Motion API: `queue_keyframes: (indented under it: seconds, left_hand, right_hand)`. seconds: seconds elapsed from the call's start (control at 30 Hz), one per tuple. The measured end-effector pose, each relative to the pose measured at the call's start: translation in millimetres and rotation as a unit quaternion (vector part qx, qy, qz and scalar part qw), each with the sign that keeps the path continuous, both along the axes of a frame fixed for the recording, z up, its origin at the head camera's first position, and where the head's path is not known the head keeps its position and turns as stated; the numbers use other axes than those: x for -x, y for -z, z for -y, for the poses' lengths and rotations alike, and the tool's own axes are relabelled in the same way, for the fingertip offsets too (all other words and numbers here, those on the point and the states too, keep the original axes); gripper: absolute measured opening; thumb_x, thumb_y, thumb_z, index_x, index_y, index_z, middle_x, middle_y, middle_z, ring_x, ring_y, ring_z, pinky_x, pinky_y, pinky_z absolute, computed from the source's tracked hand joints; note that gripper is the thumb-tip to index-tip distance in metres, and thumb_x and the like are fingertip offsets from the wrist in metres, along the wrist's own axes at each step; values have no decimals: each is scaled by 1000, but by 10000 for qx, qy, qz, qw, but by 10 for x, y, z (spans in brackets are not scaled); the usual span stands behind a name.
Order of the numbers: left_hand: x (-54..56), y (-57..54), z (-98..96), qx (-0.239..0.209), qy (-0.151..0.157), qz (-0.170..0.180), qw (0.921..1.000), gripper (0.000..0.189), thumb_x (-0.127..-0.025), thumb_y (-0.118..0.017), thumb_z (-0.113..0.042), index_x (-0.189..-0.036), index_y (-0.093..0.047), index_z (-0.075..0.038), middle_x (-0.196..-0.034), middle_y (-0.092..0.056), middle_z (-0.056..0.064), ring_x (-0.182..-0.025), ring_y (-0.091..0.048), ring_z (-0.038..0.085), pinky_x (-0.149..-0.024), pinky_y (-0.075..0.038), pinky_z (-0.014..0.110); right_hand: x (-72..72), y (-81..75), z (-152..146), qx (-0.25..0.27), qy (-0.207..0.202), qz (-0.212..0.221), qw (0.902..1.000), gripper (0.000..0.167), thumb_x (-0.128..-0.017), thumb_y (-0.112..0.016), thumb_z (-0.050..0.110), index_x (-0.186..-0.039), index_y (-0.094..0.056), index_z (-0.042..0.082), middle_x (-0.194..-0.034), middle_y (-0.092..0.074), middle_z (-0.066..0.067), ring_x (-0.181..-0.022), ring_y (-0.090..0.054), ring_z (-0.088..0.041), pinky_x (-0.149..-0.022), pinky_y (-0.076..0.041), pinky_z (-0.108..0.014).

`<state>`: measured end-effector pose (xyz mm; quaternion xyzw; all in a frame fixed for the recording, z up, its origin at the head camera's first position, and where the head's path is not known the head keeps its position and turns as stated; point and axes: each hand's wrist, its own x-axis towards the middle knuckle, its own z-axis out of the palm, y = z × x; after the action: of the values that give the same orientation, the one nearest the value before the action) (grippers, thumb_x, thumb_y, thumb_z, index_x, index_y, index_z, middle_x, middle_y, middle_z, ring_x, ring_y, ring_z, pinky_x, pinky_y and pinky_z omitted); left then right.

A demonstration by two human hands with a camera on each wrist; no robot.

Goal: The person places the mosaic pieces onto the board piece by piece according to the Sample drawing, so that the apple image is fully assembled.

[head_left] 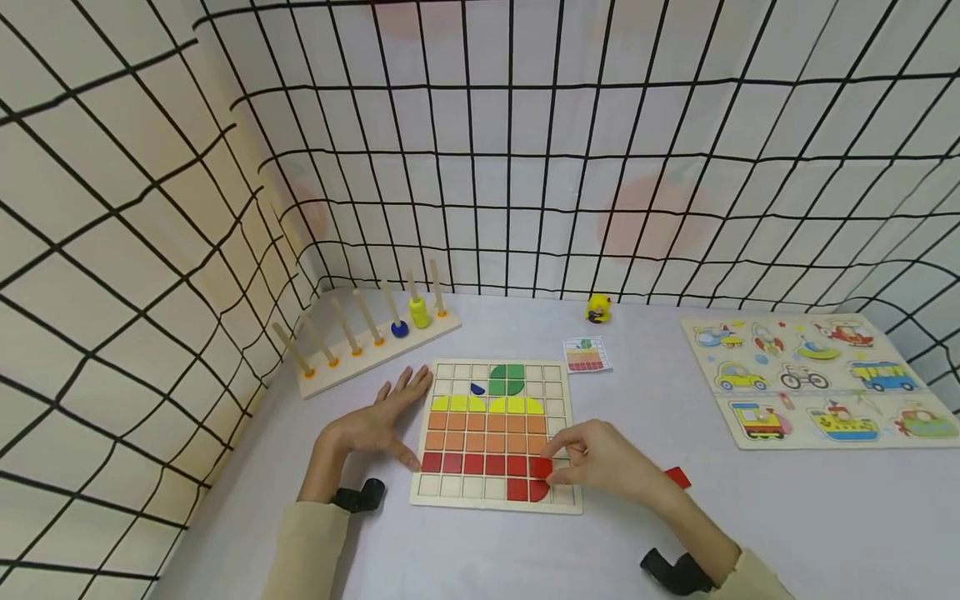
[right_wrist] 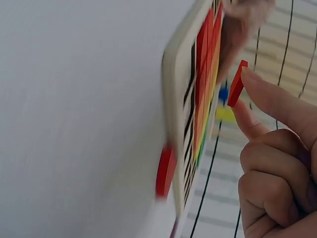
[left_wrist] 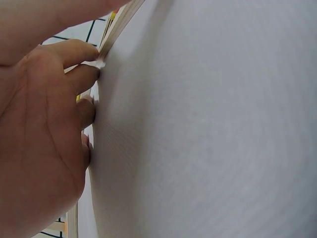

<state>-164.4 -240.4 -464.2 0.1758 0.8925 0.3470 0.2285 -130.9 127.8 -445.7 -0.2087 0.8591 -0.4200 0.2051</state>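
A square wooden grid board (head_left: 491, 497) lies on the table with rows of coloured tiles: green at the top, then yellow, orange and red. A small dark blue piece (head_left: 477, 388) sits near the green ones. My left hand (head_left: 378, 425) rests spread at the board's left side, thumb and fingertips at its edge; in the left wrist view its fingers (left_wrist: 83, 77) reach the tabletop. Over the lower right of the board, my right hand (head_left: 600, 458) pinches a red tile (right_wrist: 237, 84) between thumb and index finger, the other fingers curled in.
Another red tile (head_left: 678, 477) lies right of the board, partly behind my right forearm. Behind are a pegged wooden rack (head_left: 360, 354), a picture card (head_left: 587, 355) and a yellow toy figure (head_left: 598, 308). A picture puzzle board (head_left: 817, 392) lies at right. Black netting (head_left: 510, 167) surrounds the table.
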Motion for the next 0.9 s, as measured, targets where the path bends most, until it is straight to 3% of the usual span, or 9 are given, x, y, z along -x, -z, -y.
queue_keyframes:
  seconds: [0.17, 0.33, 0.5, 0.9]
  left_hand:
    - [-11, 7, -11, 11, -35, 43, 10000, 139, -62, -100, -26, -167, -10, -10, -176, 3, 10, -162, 15, 34, -131, 10, 59]
    - [-8, 21, -15, 33, -31, 23, 10000, 139, -62, -100, -26, -167, -10, -10, -176, 3, 9, -162, 15, 33, -131, 10, 59]
    - [-2, 15, -14, 101, -46, 9, 9999, 139, -62, -100, -26, -167, -10, -11, -177, 3, 9, -163, 15, 33, -131, 10, 59]
    - [2, 0, -18, 158, -87, 1, 9998, 140, -62, -100, -27, -167, -10, -11, -177, 3, 8, -163, 15, 33, -131, 9, 58]
  right_hand:
    - [-129, 46, 385, 104, -239, 46, 9996, 20, -79, -89, 13, -95, -78, 8, -52, -34, 7, -48, -31, -8, -48, -21, -18]
    - [-193, 92, 587, -315, -186, -416, 9985, 18, -77, -89, 13, -91, -78, 11, -52, -35, 9, -47, -32, -6, -48, -20, -19]
    - [-212, 76, 651, -521, -179, -740, 9957, 19, -72, -89, 11, -86, -77, 13, -52, -38, 10, -47, -33, -4, -47, -20, -19]
    - [-153, 101, 647, -332, -310, -703, 9965, 17, -75, -92, 13, -89, -83, 15, -58, -45, 9, -59, -39, -6, -51, -23, -19]
